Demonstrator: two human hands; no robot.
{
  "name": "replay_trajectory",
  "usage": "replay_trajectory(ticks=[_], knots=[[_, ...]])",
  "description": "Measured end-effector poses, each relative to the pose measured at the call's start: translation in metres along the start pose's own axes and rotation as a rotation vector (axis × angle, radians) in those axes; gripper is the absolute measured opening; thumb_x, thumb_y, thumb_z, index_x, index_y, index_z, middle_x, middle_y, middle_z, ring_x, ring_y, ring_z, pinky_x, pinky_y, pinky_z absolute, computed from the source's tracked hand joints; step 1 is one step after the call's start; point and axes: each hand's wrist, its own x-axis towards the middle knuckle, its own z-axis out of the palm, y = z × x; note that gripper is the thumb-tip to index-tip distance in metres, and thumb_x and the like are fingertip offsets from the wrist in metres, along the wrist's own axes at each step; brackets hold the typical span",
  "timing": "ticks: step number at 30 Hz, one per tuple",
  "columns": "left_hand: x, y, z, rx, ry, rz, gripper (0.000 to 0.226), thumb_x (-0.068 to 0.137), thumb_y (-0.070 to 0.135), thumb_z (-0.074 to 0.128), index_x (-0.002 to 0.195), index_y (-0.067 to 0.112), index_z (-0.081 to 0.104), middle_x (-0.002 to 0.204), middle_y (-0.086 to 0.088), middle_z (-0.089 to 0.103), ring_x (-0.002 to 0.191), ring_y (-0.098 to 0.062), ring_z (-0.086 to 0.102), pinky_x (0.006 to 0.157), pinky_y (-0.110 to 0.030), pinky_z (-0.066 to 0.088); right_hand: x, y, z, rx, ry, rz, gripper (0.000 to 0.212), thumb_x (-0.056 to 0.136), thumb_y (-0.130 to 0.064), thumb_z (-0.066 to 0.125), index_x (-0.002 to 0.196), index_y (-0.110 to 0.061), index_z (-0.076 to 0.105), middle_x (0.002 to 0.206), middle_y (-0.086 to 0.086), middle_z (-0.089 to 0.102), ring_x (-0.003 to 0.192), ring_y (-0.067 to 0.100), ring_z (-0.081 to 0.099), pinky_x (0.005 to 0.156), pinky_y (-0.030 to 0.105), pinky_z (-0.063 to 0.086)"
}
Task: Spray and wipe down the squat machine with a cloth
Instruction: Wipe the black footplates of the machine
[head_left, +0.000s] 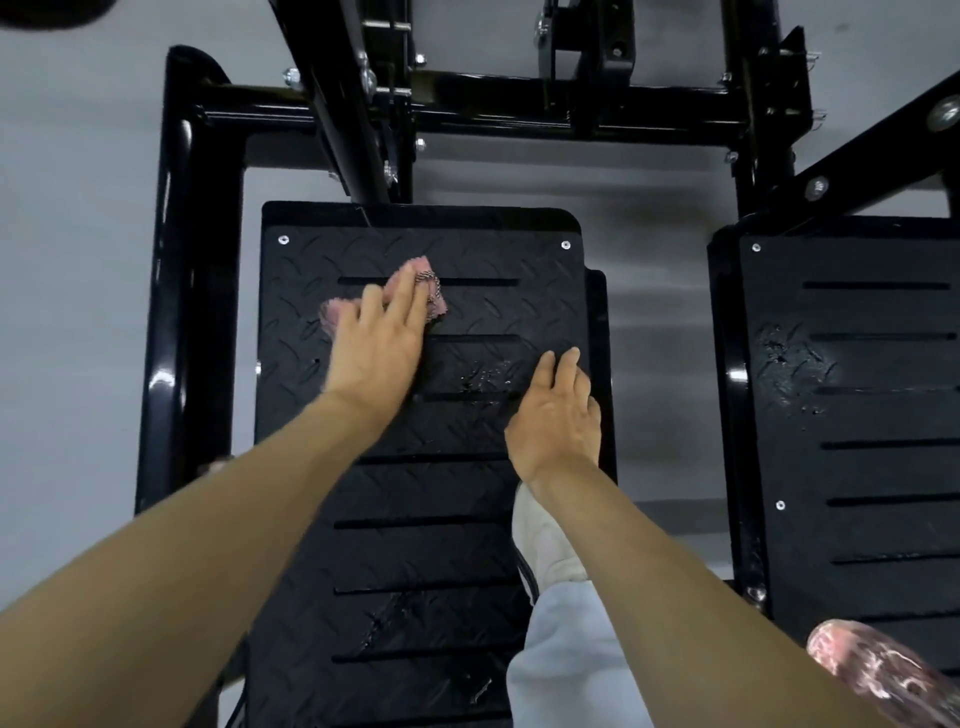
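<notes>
So here's where I'm at with the squat machine (192, 260). My left hand (376, 348) is spread flat, fingers straight, pressing the pink cloth (434, 299) down on the upper part of the left footplate (415, 493). A flat palm makes sense here, since the plate has that raised diamond tread and you want pressure spread over the bumps. My right hand (553, 415) is relaxed and holding nothing, resting near the plate's right edge, I reckon just to brace me while I lean in.

There's a wet patch (483, 376) of spray between the two hands that the cloth hasn't reached, so that's probably the next pass. The right footplate (857, 415) has its own wet splotch (789, 364), untouched, so I'd say there's a fair bit left to do. My white shoe (545, 545) is planted on the left plate. There's something pinkish (872, 670) at the bottom right, but I can't tell what it is.
</notes>
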Motion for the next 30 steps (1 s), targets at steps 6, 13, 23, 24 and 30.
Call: replay_trajectory(ticks=[6,13,23,24,30], knots=[[-0.012,0.027,-0.003,-0.020,0.061,0.298,0.075,0.097,0.014,0.045,0.150,0.003,-0.008,0.158,-0.017,-0.004,0.124,-0.032,0.034,0.096,-0.038,0.038,-0.001,-0.020,0.004,0.050,-0.003,-0.005,0.080,0.096,-0.026,0.050,0.152,-0.005,-0.004,0.157,0.018,-0.012,0.146,0.030,0.004,0.119,0.042,0.019],[-0.014,-0.051,0.025,-0.016,-0.012,-0.051,0.088,0.089,0.008,0.054,0.150,0.009,-0.009,0.159,-0.009,-0.005,0.118,-0.032,0.035,0.095,-0.042,0.039,-0.003,-0.029,0.009,0.044,-0.030,-0.049,0.083,0.096,-0.024,0.050,0.152,-0.007,-0.008,0.157,0.017,-0.017,0.147,0.031,-0.003,0.120,0.042,0.013],[-0.041,-0.026,0.032,0.112,0.109,0.502,0.085,0.091,0.009,0.052,0.149,0.003,-0.010,0.158,-0.016,-0.008,0.113,-0.032,0.037,0.098,-0.044,0.037,-0.002,-0.044,0.014,0.037,-0.007,-0.005,0.078,0.097,-0.026,0.046,0.152,-0.009,-0.007,0.156,0.019,-0.018,0.147,0.032,-0.007,0.120,0.044,0.008],[-0.037,-0.039,0.036,0.133,0.092,0.471,0.088,0.090,0.006,0.052,0.149,0.005,-0.012,0.157,-0.015,-0.012,0.113,-0.032,0.036,0.099,-0.045,0.037,-0.002,-0.044,0.013,0.038,-0.005,-0.014,0.078,0.098,-0.026,0.046,0.151,-0.008,-0.008,0.156,0.019,-0.018,0.147,0.032,-0.007,0.120,0.044,0.008],[-0.012,-0.073,0.046,-0.159,-0.042,-0.288,0.088,0.084,0.006,0.059,0.150,0.008,0.001,0.159,-0.006,0.001,0.103,-0.028,0.042,0.082,-0.034,0.045,-0.001,-0.036,0.014,0.059,-0.006,-0.002,0.077,0.098,-0.026,0.044,0.151,-0.007,-0.008,0.156,0.019,-0.017,0.147,0.032,-0.006,0.120,0.044,0.008]])
